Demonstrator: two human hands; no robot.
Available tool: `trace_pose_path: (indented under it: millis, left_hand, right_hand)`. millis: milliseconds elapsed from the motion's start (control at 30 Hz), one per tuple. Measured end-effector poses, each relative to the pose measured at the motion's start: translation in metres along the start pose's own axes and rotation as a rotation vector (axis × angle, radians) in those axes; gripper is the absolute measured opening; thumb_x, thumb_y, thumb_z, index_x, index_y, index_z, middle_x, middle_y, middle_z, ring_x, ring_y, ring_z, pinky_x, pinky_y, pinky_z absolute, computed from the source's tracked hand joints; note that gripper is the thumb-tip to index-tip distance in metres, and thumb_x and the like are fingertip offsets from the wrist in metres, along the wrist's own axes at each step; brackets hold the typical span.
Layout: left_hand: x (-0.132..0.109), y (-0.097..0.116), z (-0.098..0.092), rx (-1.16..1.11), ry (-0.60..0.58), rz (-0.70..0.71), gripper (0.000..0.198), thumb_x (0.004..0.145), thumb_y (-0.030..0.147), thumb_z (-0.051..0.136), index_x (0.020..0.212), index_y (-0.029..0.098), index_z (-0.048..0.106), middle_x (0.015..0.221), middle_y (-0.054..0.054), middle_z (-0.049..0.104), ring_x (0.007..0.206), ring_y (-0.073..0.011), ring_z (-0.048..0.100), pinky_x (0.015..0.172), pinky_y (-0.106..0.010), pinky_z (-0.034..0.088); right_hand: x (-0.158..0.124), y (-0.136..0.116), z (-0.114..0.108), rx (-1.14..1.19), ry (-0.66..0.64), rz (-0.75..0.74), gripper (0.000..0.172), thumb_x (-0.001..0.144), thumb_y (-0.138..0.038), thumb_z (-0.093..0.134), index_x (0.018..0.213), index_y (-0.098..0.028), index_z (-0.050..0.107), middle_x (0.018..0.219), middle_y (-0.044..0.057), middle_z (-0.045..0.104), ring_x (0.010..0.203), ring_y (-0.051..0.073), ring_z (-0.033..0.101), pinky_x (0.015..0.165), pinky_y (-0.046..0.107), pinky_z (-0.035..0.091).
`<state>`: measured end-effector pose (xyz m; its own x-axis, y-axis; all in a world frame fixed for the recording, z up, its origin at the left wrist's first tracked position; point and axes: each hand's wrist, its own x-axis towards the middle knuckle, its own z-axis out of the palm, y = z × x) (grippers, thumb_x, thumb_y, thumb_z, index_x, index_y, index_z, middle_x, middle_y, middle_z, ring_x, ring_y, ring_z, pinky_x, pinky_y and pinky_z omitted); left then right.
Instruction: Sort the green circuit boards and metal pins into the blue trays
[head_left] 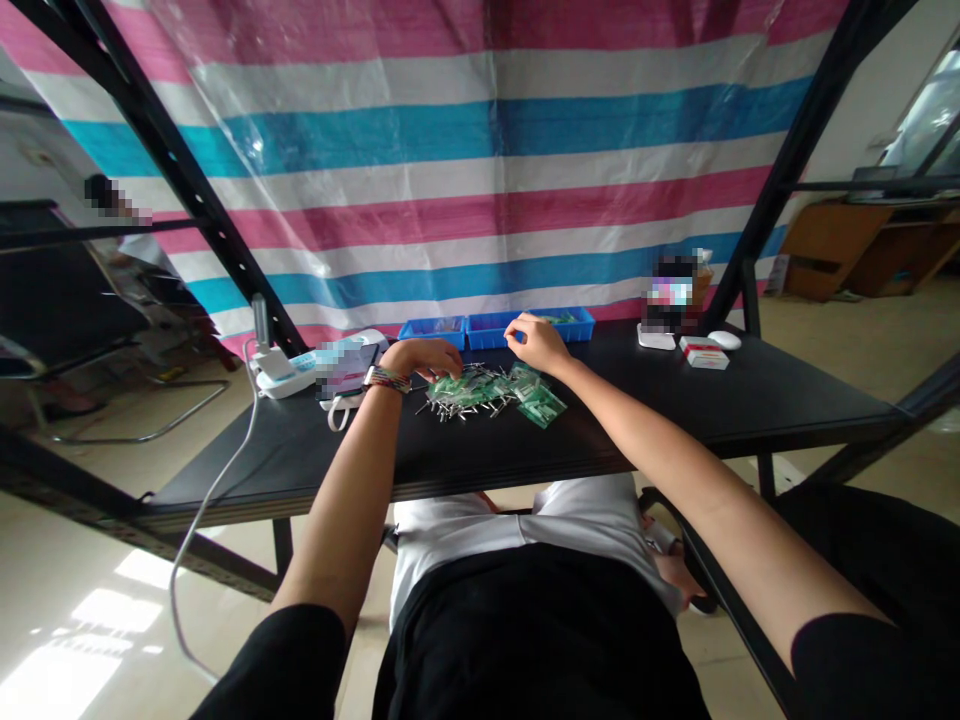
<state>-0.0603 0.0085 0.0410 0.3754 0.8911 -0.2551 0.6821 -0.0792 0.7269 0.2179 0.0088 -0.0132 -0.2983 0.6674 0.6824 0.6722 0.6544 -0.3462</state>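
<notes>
A loose pile of small silvery rivet-like pins [469,392] lies on the black table, mixed with green-printed clear plastic bags [541,400]. My left hand [426,356] hangs over the pile's left edge, its fingers bent downward with a gap between them and the thumb. I see nothing held in it. Above the front edge of a blue bin [491,335], my right hand [538,343] has its thumb and fingers drawn together. Whatever it pinches, if anything, is too small to make out. A second blue bin [431,336] stands behind my left hand.
To the left are a power strip [300,374], a white cable [217,475] and a blurred device [352,370]. A phone on a stand [657,338], a small white-and-red box [703,352] and a white mouse [724,340] sit right. Behind hangs a striped sheet [480,180] between black posts.
</notes>
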Motion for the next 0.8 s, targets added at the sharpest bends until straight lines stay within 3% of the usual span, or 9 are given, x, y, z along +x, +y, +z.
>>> trace_pose_path:
  millis: [167,400,533,600,700,800]
  left_hand:
    - [0.007,0.000,-0.001,-0.017,0.273,-0.034,0.017,0.047,0.015,0.083,0.058,0.022,0.071,0.056,-0.004,0.065,0.048,-0.0204,0.063,0.046,-0.027,0.051]
    - [0.008,0.013,-0.023,0.109,0.413,0.040,0.015,0.053,0.006,0.075,0.054,0.021,0.072,0.048,-0.001,0.056,0.045,-0.0180,0.058,0.052,-0.029,0.051]
    - [-0.001,0.029,-0.030,0.028,0.392,0.212,0.014,0.059,0.012,0.077,0.071,0.019,0.078,0.064,-0.004,0.069,0.053,-0.0158,0.062,0.052,-0.026,0.051]
    - [-0.005,0.035,-0.022,-0.120,0.343,0.358,0.019,0.064,0.018,0.080,0.082,0.018,0.079,0.078,-0.007,0.074,0.064,-0.0164,0.067,0.059,-0.027,0.057]
    - [-0.006,0.038,0.003,-0.340,0.343,0.540,0.027,0.068,0.029,0.086,0.090,0.017,0.074,0.084,-0.006,0.072,0.076,-0.0171,0.071,0.069,-0.029,0.061]
    - [-0.004,0.034,0.028,-0.494,0.401,0.599,0.037,0.070,0.039,0.088,0.093,0.017,0.068,0.085,-0.003,0.069,0.081,-0.0165,0.071,0.073,-0.029,0.062]
  right_hand:
    - [-0.001,-0.003,-0.001,0.009,-0.002,0.009,0.013,0.095,-0.016,0.065,0.088,-0.020,0.076,0.100,0.007,0.073,0.076,0.020,0.061,0.079,0.032,0.047]
    - [0.000,-0.005,-0.002,0.082,0.025,0.041,0.013,0.092,-0.018,0.065,0.084,-0.020,0.075,0.095,0.006,0.073,0.072,0.018,0.060,0.080,0.033,0.049]
    - [0.004,-0.009,0.001,0.352,0.048,0.183,0.011,0.090,-0.028,0.071,0.082,-0.021,0.074,0.088,0.003,0.074,0.065,0.016,0.062,0.072,0.031,0.051]
    - [0.006,-0.013,0.003,0.560,0.018,0.294,0.016,0.087,-0.038,0.077,0.087,-0.022,0.075,0.089,0.002,0.076,0.062,0.015,0.063,0.062,0.028,0.050]
    - [0.008,-0.019,0.004,0.816,-0.071,0.397,0.033,0.077,-0.049,0.089,0.091,-0.022,0.074,0.091,0.004,0.079,0.063,0.015,0.066,0.051,0.026,0.047]
    - [0.007,-0.024,0.002,0.913,-0.137,0.411,0.039,0.071,-0.050,0.094,0.086,-0.021,0.072,0.083,0.005,0.077,0.063,0.015,0.066,0.050,0.024,0.048]
